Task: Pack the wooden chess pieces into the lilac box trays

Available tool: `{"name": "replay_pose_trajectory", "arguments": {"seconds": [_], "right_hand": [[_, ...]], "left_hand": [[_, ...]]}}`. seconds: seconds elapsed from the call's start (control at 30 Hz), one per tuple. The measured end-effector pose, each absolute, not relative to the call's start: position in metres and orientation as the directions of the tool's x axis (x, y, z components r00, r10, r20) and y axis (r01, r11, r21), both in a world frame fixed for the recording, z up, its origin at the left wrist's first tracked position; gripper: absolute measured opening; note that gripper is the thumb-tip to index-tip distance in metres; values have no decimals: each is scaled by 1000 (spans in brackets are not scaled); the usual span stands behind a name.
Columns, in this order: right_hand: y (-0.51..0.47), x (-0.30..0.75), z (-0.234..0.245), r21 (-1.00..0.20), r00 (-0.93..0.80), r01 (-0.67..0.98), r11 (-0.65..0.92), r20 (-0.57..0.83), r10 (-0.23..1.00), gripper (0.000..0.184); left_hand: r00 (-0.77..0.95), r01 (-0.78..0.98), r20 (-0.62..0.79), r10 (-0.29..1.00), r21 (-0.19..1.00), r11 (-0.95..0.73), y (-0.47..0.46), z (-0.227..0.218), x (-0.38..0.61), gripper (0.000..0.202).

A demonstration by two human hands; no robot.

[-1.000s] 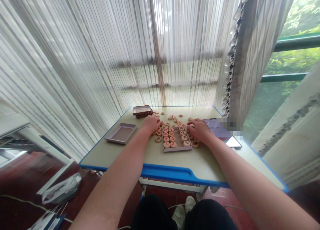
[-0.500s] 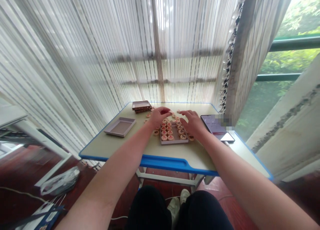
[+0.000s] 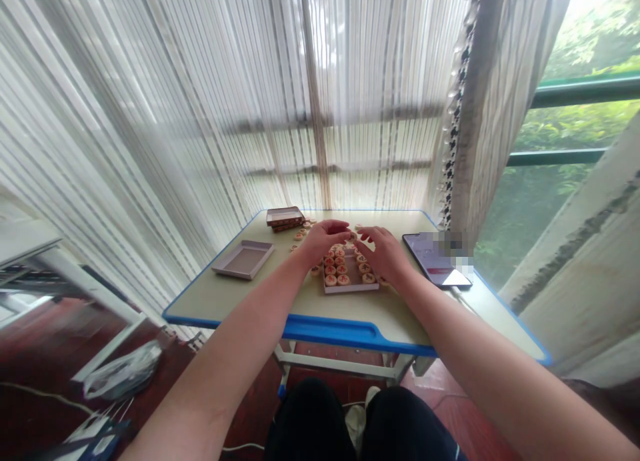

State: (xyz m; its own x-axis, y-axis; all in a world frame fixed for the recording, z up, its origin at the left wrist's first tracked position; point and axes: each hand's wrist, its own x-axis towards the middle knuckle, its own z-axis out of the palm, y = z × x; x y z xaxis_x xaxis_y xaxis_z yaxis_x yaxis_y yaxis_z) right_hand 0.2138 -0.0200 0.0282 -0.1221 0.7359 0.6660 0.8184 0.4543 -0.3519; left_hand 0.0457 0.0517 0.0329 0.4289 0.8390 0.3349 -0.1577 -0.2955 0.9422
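Observation:
Between my hands is a round wooden Chinese chess piece [image 3: 353, 236], pinched at the fingertips of my left hand [image 3: 324, 239]. My right hand [image 3: 384, 251] is close on the other side of it, its fingers curved and thumb apart; whether they touch the piece is hard to make out. Below them stands a shallow open box [image 3: 352, 289]. Red-marked pieces [image 3: 342, 269] fill two columns at its left, and dark-marked pieces [image 3: 367, 268] line its right side. A bare strip shows between them. My hands hide part of the box's far end.
Loose pieces [image 3: 299, 237] lie beyond my left hand. A shallow box lid [image 3: 244, 259] lies at the table's left, with stacked boxes [image 3: 285, 217] behind. A phone [image 3: 435, 261] with a cable is at the right. The table [image 3: 300, 304] has a blue edge.
My hands have come closer together above the box, and a piece now shows between their fingertips. The view has shifted slightly.

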Motion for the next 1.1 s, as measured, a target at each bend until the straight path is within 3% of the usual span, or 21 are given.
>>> {"name": "replay_pose_trajectory", "arguments": {"seconds": [0.47, 0.57, 0.63, 0.7, 0.8, 0.97, 1.1], "right_hand": [[-22, 212, 29, -318, -153, 834, 451, 652, 743, 26], [-22, 211, 31, -341, -108, 842, 419, 653, 749, 24], [-22, 210, 32, -356, -92, 851, 387, 624, 776, 22], [-21, 208, 32, -355, -95, 867, 348, 569, 817, 22], [-22, 204, 33, -329, -102, 899, 290, 486, 868, 24], [-26, 196, 36, -257, -115, 938, 234, 407, 906, 25], [-29, 191, 37, -211, -116, 955, 208, 380, 918, 26]], "left_hand": [[460, -102, 336, 822, 939, -327, 49, 32, 47, 42], [391, -90, 360, 847, 931, -354, 52, 33, 46, 41], [240, 36, 410, 880, 902, -430, 58, 33, 42, 37], [87, 269, 498, 863, 822, -502, 65, 32, 35, 32], [66, 547, 571, 818, 665, -508, 74, 30, 27, 28], [208, 694, 547, 811, 502, -516, 77, 25, 26, 32], [185, 718, 586, 789, 468, -515, 79, 24, 27, 30]]}}
